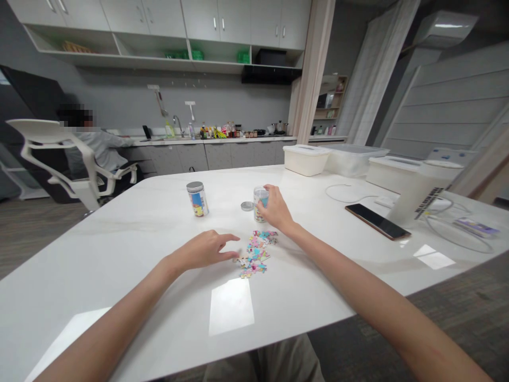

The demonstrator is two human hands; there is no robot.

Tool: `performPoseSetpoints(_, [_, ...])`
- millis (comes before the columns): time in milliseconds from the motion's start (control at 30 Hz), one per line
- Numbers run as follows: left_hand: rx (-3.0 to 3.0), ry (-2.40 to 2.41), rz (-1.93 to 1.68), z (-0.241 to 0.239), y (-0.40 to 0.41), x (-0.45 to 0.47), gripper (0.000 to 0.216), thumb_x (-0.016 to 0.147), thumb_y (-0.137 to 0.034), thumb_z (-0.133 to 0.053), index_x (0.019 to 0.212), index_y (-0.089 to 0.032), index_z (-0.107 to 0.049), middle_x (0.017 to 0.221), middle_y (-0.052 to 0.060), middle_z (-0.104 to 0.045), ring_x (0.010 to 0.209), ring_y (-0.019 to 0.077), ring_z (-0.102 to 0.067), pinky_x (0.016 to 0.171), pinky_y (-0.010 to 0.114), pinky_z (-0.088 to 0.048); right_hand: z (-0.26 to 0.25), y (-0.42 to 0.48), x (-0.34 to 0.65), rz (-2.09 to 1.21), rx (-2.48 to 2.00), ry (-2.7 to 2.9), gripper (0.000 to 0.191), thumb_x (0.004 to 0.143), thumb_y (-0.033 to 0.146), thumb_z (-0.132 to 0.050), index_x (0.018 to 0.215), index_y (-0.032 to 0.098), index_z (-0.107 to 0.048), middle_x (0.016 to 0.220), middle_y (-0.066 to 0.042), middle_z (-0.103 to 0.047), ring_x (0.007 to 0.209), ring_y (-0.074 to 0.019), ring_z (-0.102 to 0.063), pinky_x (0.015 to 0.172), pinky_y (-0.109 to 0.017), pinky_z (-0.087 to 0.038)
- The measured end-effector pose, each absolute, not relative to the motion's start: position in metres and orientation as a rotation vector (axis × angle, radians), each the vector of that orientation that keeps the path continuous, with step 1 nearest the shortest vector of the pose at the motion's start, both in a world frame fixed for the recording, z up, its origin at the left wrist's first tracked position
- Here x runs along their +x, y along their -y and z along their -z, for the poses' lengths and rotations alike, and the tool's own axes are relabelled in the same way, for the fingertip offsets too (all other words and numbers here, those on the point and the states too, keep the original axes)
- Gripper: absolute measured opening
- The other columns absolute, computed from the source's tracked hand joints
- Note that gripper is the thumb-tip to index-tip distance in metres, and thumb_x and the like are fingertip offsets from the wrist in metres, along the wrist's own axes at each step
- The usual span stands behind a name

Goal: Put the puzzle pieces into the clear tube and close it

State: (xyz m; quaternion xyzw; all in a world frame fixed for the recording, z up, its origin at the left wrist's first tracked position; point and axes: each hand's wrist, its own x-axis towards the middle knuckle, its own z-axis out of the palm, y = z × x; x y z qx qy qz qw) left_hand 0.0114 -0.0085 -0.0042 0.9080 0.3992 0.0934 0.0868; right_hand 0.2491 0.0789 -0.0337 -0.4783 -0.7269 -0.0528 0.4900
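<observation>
My right hand (275, 208) is wrapped round a clear jar (260, 199) that stands upright on the white table; some colourful pieces show inside it. A round silver lid (247, 206) lies just left of that jar. In front of it, a loose heap of jigsaw puzzle pieces (256, 254), pink, blue and yellow, is spread on the tabletop. My left hand (209, 248) hovers or rests at the heap's left side, thumb and forefinger apart, holding nothing. Farther left stands a second jar (198, 199) with a silver lid on and a printed label.
To the right lie a phone (377, 221), a pale upright container (425, 193) and a white cable (457, 241). Lidded bins (305, 160) stand along the table's far right edge. A person (93, 146) sits on a white chair at the far left, near the kitchen counter.
</observation>
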Motion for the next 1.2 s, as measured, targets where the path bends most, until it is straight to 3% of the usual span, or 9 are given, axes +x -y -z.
performPoseSetpoints(100, [2.689,-1.145,-0.147,0.008,0.010,0.014,0.048,0.084,-0.056,-0.057,0.118,-0.023,-0.068,0.064,0.002,-0.064,0.067,0.0174,-0.059,0.062,0.024,-0.040,0.032,-0.082,0.255,0.146,-1.268,1.701,0.048,0.073,0.016,-0.050,0.121,0.013,-0.043,0.120,-0.021,-0.049,0.112,-0.0352,-0.049,0.095,-0.055,-0.042])
performPoseSetpoints(233, [2.670,-1.130,-0.151,0.015,0.008,0.017,0.039,0.090,-0.048,-0.050,0.111,-0.023,-0.071,0.067,0.004,-0.068,0.065,0.0174,-0.061,0.062,0.025,-0.041,0.020,-0.072,0.255,0.333,-1.161,1.705,0.047,0.072,0.012,-0.052,0.119,0.015,-0.045,0.133,-0.021,-0.041,0.125,-0.0359,-0.040,0.103,-0.055,-0.034])
performPoseSetpoints(367, [2.656,-1.112,-0.171,0.018,0.007,0.016,0.034,0.093,-0.038,-0.045,0.108,-0.024,-0.072,0.069,0.003,-0.069,0.057,0.0144,-0.059,0.059,0.024,-0.039,0.012,-0.056,0.245,0.244,-0.856,2.102,0.034,0.079,0.010,-0.048,0.111,0.017,-0.051,0.110,-0.014,-0.057,0.106,-0.0274,-0.054,0.092,-0.045,-0.044])
performPoseSetpoints(467, [2.685,-1.130,-0.157,0.015,0.008,0.016,0.033,0.092,-0.038,-0.045,0.106,-0.024,-0.072,0.063,0.002,-0.065,0.055,0.0142,-0.057,0.058,0.023,-0.038,0.019,-0.048,0.236,-0.001,-0.729,2.546,0.028,0.083,0.025,-0.057,0.111,0.018,-0.056,0.103,-0.010,-0.059,0.092,-0.0237,-0.059,0.082,-0.041,-0.050])
performPoseSetpoints(567, [2.676,-1.164,-0.106,0.010,0.010,0.017,0.032,0.092,-0.038,-0.046,0.103,-0.025,-0.072,0.063,0.001,-0.063,0.058,0.0150,-0.056,0.058,0.023,-0.037,0.028,-0.047,0.234,-0.158,-0.820,2.703,0.050,0.078,0.049,-0.067,0.114,0.016,-0.059,0.110,-0.013,-0.058,0.100,-0.0278,-0.058,0.087,-0.045,-0.049])
performPoseSetpoints(667, [2.639,-1.184,-0.086,0.006,0.012,0.016,0.031,0.092,-0.041,-0.046,0.104,-0.025,-0.070,0.063,0.000,-0.062,0.060,0.0158,-0.056,0.058,0.023,-0.036,0.030,-0.051,0.239,-0.287,-0.873,2.724,0.053,0.075,0.057,-0.068,0.110,0.018,-0.063,0.108,-0.012,-0.058,0.102,-0.0275,-0.057,0.090,-0.045,-0.049])
performPoseSetpoints(933, [2.584,-1.274,-0.072,0.011,0.006,0.009,0.027,0.089,-0.044,-0.051,0.097,-0.023,-0.065,0.069,0.002,-0.064,0.072,0.0194,-0.060,0.061,0.024,-0.039,0.025,-0.045,0.234,-0.531,-0.733,2.755,0.060,0.056,0.057,-0.082,0.102,0.022,-0.064,0.104,-0.006,-0.053,0.098,-0.0238,-0.055,0.087,-0.038,-0.049])
performPoseSetpoints(1067, [2.496,-1.331,-0.021,0.010,0.007,0.011,0.028,0.088,-0.045,-0.049,0.096,-0.023,-0.064,0.070,0.001,-0.065,0.064,0.0176,-0.059,0.062,0.025,-0.041,0.022,-0.041,0.227,-0.652,-0.775,2.803,0.055,0.064,0.055,-0.079,0.103,0.021,-0.063,0.103,-0.006,-0.053,0.099,-0.0225,-0.054,0.088,-0.035,-0.046])
performPoseSetpoints(1200, [2.505,-1.333,0.001,0.003,0.012,0.015,0.030,0.087,-0.044,-0.047,0.097,-0.022,-0.064,0.068,0.001,-0.064,0.065,0.0176,-0.059,0.060,0.025,-0.040,0.019,-0.046,0.232,-0.718,-0.808,2.803,0.035,0.075,0.041,-0.074,0.100,0.019,-0.064,0.099,-0.005,-0.054,0.091,-0.0186,-0.055,0.082,-0.030,-0.047])
